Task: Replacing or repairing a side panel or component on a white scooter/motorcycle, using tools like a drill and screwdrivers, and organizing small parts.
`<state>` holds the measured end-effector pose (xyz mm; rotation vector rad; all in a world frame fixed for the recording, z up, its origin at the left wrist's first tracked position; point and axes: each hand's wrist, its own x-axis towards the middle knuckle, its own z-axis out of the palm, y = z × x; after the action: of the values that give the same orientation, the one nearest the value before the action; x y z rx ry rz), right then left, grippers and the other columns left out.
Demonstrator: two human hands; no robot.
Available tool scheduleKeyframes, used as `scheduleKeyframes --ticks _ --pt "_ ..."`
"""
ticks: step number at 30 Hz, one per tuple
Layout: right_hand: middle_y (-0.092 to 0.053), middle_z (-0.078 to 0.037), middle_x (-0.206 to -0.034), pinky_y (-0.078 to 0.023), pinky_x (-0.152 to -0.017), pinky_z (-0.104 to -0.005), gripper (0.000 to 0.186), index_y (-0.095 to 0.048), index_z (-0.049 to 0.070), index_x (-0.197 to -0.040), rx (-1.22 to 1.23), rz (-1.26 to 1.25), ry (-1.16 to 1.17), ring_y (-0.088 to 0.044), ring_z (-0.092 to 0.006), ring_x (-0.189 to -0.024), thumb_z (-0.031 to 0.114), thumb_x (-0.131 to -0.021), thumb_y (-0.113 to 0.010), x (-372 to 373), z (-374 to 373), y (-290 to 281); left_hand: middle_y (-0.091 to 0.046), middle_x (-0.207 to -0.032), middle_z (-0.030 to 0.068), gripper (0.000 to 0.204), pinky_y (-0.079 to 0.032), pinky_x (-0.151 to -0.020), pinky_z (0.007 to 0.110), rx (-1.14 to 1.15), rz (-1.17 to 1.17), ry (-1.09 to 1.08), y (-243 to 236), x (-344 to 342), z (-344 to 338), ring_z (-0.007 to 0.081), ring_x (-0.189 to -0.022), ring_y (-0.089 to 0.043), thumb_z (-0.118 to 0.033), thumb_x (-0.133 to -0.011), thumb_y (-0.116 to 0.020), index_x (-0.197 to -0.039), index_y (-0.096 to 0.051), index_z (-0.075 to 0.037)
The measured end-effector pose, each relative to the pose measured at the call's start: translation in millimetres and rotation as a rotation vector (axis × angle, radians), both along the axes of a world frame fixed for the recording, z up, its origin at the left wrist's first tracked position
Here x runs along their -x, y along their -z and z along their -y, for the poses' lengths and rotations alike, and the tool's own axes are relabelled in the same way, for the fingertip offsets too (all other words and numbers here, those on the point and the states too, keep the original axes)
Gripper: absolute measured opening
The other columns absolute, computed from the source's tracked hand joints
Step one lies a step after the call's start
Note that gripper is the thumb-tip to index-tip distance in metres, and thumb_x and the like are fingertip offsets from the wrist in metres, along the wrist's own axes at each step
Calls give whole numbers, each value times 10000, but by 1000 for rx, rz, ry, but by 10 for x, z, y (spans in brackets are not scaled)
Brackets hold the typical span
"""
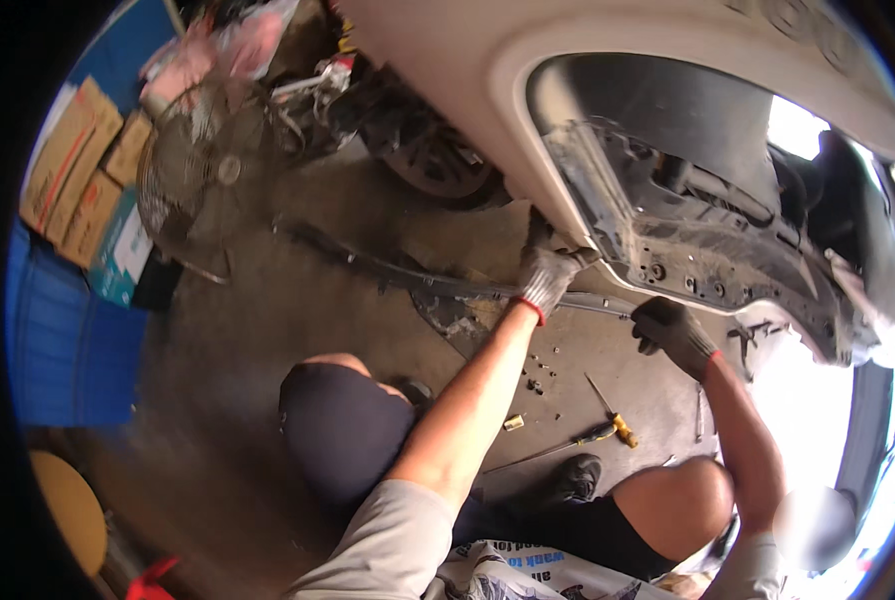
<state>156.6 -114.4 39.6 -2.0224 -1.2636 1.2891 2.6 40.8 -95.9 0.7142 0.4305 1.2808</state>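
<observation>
My left hand [549, 275], in a grey knitted glove with a red cuff, is closed at the lower corner of a pale car body panel [447, 70]. Its fingers grip the edge there and are partly hidden. To the right, my right hand [673, 335], in a darker glove, hangs below the rim of the panel's opening with its fingers curled. What it holds, if anything, cannot be made out. A long dark trim strip [417, 280] with small clips stretches from the left, passes behind my left hand and ends near my right hand.
Several small fasteners [535, 384] are scattered on the floor by a yellow-handled screwdriver [624, 430], a second screwdriver [595, 434] and a small brass-coloured piece [513, 422]. A wheel [437, 165] stands beyond the panel. At the left are a fan [212, 165], cardboard boxes [72, 160] and blue bins [72, 340].
</observation>
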Motion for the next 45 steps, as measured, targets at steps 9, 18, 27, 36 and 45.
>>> scheduleKeyframes --ticks 9,18,27,36,45 --pt "-645 -88 -853 -527 -645 -285 206 -587 -25 -1053 63 215 -134 -641 -155 -720 131 -919 -580 436 -59 -620 -467 -1358 85 670 -471 -926 590 286 402 162 -149 -55 -50 340 -1207 -489 -316 -862 -663 -1428 -326 -197" --pt "-655 -93 -867 -535 -653 -294 210 -594 -27 -1057 177 388 -111 -645 -163 -720 137 -931 -561 261 302 -450 -461 -1427 115 1202 -442 -1056 362 35 -676 -19 -480 277 105 278 -1280 -479 -148 -586 -894 -1517 -134 -175" --pt "-674 -94 -908 -543 -668 -290 243 -603 -18 -1126 250 306 -58 -656 -153 -739 135 -939 -572 139 464 -413 -423 -1438 115 934 -448 -1021 480 -25 -553 -80 -82 46 39 307 -1289 -451 -347 -761 -784 -1505 -236 -208" --pt "-669 -92 -923 -547 -699 -300 256 -591 -10 -1134 252 271 -81 -665 -164 -758 163 -946 -566 182 427 -465 -491 -1340 66 998 -526 -959 327 261 86 71 36 7 -139 216 -1143 -528 69 -604 -843 -1441 -336 -133" --pt "-652 -84 -923 -536 -692 -293 310 -591 -7 -1132 207 250 -86 -653 -153 -766 239 -950 -542 14 563 -522 -371 -1365 140 604 -458 -933 643 547 442 215 -185 104 -159 362 -1210 -453 -406 -956 -563 -1475 -294 -253"
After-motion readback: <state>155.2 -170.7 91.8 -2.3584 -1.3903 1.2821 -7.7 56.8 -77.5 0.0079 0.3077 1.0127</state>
